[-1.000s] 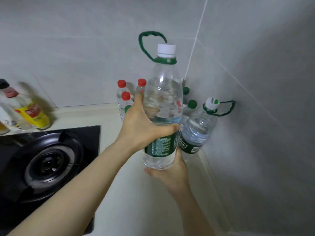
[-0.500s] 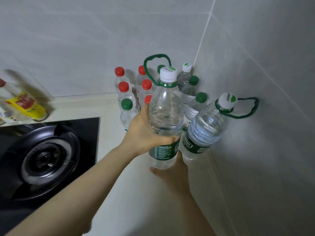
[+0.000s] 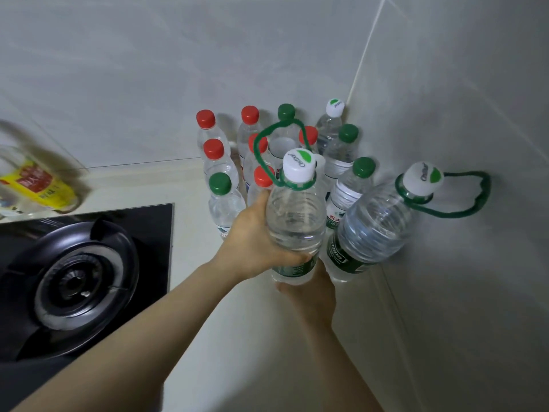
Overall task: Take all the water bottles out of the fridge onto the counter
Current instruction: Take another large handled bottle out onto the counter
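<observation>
A large clear water bottle (image 3: 294, 221) with a white cap, a green label and a green carry loop stands upright low over the pale counter (image 3: 252, 346). My left hand (image 3: 252, 245) grips its middle from the left. My right hand (image 3: 312, 295) cups its base from below, fingers mostly hidden. Whether the base touches the counter is hidden by that hand. Just to its right, a second large bottle (image 3: 374, 230) of the same kind stands against the side wall. Behind them, several small bottles with red caps (image 3: 213, 150) and green caps (image 3: 348, 133) crowd the corner.
A black gas hob (image 3: 77, 281) with a round burner fills the left of the counter. A blurred bottle with a yellow label (image 3: 35, 185) stands behind the hob. Grey tiled walls (image 3: 475, 292) close the back and the right side. Bare counter lies in front of the bottles.
The large bottle in both hands has come down from well above the counter to just in front of the bottle group, beside the second large bottle. Both hands keep their hold.
</observation>
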A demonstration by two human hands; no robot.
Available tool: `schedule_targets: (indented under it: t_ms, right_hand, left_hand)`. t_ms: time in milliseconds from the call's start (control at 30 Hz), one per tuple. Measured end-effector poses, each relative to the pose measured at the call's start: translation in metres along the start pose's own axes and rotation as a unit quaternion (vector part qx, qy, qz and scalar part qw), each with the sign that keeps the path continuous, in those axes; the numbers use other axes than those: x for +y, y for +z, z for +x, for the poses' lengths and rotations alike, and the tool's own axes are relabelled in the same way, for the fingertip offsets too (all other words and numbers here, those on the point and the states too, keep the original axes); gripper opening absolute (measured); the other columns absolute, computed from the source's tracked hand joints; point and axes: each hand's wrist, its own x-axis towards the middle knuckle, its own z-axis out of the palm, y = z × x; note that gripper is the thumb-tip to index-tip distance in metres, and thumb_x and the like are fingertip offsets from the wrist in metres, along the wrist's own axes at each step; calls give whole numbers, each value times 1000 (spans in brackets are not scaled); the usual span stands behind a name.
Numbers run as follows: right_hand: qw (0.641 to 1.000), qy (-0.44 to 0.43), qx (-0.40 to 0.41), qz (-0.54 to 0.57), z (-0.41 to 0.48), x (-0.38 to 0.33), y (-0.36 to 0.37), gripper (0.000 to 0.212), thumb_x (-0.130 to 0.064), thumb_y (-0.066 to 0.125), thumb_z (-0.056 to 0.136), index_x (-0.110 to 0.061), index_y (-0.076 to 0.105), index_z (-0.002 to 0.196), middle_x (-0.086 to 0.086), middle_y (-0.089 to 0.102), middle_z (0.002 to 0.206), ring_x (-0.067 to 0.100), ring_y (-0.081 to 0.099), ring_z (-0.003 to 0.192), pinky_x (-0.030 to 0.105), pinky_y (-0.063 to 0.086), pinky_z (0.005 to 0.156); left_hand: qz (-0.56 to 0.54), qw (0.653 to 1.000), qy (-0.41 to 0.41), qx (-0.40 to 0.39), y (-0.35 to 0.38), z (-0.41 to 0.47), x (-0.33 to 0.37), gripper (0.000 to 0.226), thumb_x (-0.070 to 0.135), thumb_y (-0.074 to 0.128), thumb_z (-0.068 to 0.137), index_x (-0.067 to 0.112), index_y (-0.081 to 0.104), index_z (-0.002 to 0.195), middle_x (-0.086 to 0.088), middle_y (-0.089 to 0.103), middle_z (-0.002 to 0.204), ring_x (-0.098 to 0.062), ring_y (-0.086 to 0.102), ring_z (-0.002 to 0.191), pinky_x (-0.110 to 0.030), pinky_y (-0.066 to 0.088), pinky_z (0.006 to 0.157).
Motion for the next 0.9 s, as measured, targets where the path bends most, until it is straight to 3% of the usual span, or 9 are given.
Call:
schedule_targets:
  t_ms: [167,267,400,567,733,833,900]
  right_hand:
    - [999,2,31,7,10,-5,8,54,-41,81,62,-34,51,107,-17,62,94,15,64,97,25,42,76]
    - [999,3,42,22,16,-6,12,60,-39,82,62,-31,52,113,-14,66,102,16,64,99,25,43,77]
    - [998,-19,52,39,18,-5,13,52,-33,83,64,-28,54,107,-11,66,98,16,64,95,26,43,75]
    - [995,-32,69,67,18,-5,18,52,-25,82,65,-22,57,110,-5,68,100,19,65,96,29,47,76]
    - [998,-20,60,28,15,-7,16,59,-28,80,68,-19,54,120,1,67,112,23,62,106,27,44,80]
    - [999,-11,38,-11,12,-7,8,56,-32,78,73,-14,55,121,6,66,117,25,61,110,28,44,84]
    - [999,-11,34,-4,6,-5,1,59,-30,75,76,-12,53,128,8,62,126,25,57,117,30,43,92]
  left_hand:
    - [31,999,8,-8,4,7,4,90,38,92,48,27,43,123,19,64,107,-1,60,97,-8,47,79]
    - [34,999,10,-12,4,11,7,89,37,92,49,28,42,122,19,63,106,-3,60,98,-11,47,81]
    - [33,999,11,-9,5,13,7,90,36,91,49,27,42,125,18,63,110,-4,60,99,-15,49,83]
    - [22,1000,2,1,7,14,9,88,32,91,50,29,42,122,19,63,104,-2,59,92,-1,42,70]
    - [29,1000,7,0,8,10,8,94,37,90,51,29,38,129,14,63,113,-9,61,102,-25,51,87]
    - [24,1000,-1,-9,5,4,5,84,35,89,56,21,45,126,7,63,116,-13,61,106,-29,52,89]
    - [9,1000,-10,-7,0,-4,2,74,26,88,62,17,49,124,4,62,117,-14,61,107,-21,53,85]
